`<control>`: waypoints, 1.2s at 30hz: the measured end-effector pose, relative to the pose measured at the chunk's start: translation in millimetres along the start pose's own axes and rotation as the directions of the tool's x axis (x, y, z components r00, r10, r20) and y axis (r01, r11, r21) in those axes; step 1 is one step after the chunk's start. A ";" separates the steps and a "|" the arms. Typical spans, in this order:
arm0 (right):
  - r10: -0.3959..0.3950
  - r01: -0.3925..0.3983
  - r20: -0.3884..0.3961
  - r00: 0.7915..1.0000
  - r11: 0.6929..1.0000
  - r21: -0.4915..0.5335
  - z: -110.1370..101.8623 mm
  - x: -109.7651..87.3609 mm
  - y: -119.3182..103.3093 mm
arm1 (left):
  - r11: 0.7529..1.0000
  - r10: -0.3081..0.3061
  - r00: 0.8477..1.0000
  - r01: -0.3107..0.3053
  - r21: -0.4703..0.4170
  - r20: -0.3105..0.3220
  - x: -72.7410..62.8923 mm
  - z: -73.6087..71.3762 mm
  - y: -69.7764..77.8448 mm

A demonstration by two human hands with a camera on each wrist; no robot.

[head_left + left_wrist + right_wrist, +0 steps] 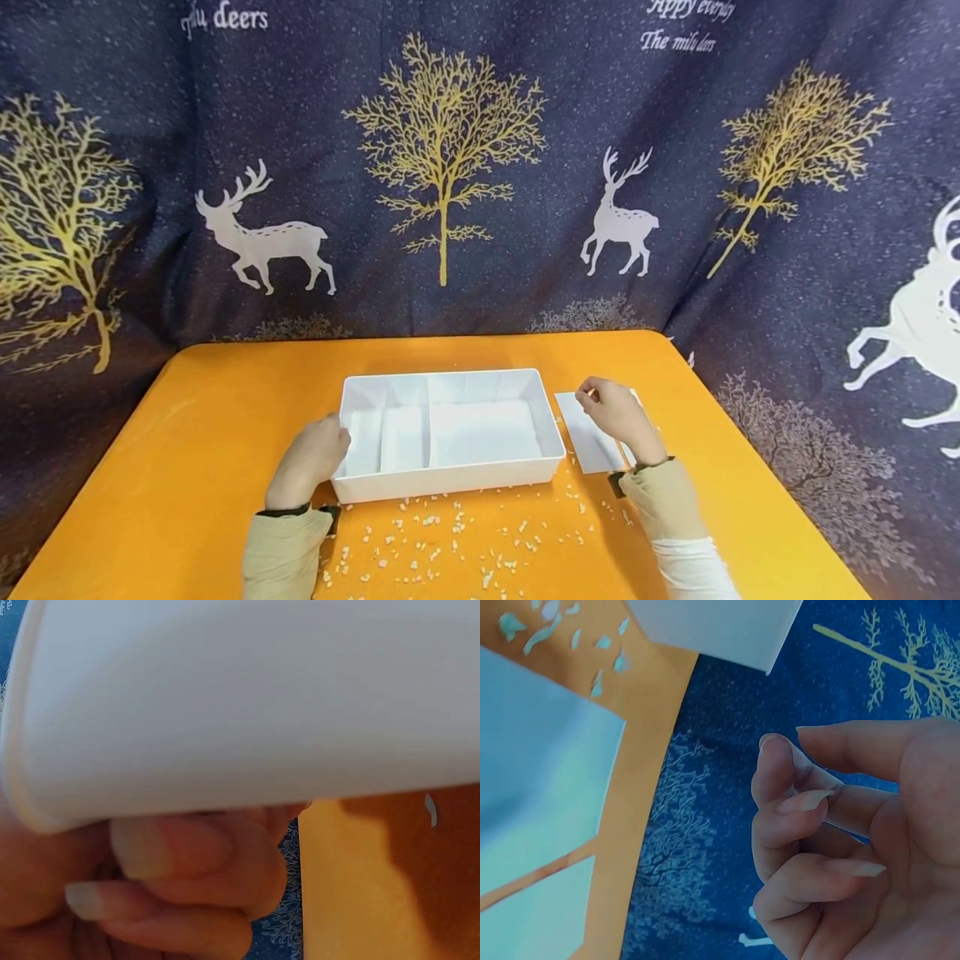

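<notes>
A white divided tray [483, 433] sits on the orange table, with narrow compartments at its left and a wide one at its right. My left hand [311, 457] grips the tray's left wall. In the left wrist view its curled fingers [195, 862] lie against the white plastic; part of the hand is hidden behind it. Over white paper pieces [594, 446] to the right of the tray hovers my right hand [615, 410]. Its fingers are loosely curled, thumb and forefinger apart, and I see nothing held in them.
Small pale scraps [427, 546] lie scattered over the orange table [187, 467], mostly in front of the tray, some between tray and paper. Behind the table hangs a dark blue cloth [495, 308] printed with deer and trees.
</notes>
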State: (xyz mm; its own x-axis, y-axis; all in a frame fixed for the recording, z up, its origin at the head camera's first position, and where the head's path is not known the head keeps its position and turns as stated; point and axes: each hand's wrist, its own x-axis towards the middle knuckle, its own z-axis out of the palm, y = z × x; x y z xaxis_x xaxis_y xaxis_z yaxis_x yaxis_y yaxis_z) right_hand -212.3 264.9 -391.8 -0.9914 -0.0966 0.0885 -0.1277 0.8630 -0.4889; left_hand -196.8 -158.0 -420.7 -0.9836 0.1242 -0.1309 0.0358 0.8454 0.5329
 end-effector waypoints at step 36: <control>-0.114 0.115 0.027 0.993 0.993 -0.034 24.4 5.4 -60.2 | 1.000 0.011 1.000 -0.011 -0.010 -0.011 -0.7 0.0 0.3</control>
State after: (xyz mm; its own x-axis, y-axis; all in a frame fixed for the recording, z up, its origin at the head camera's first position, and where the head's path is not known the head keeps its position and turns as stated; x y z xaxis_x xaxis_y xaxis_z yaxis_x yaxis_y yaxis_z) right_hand -210.7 200.3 -383.1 -0.9708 -0.2074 0.1206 -0.2396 0.8626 -0.4455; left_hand -196.1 -157.9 -420.4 -0.9850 0.1276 -0.1160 0.0447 0.8386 0.5430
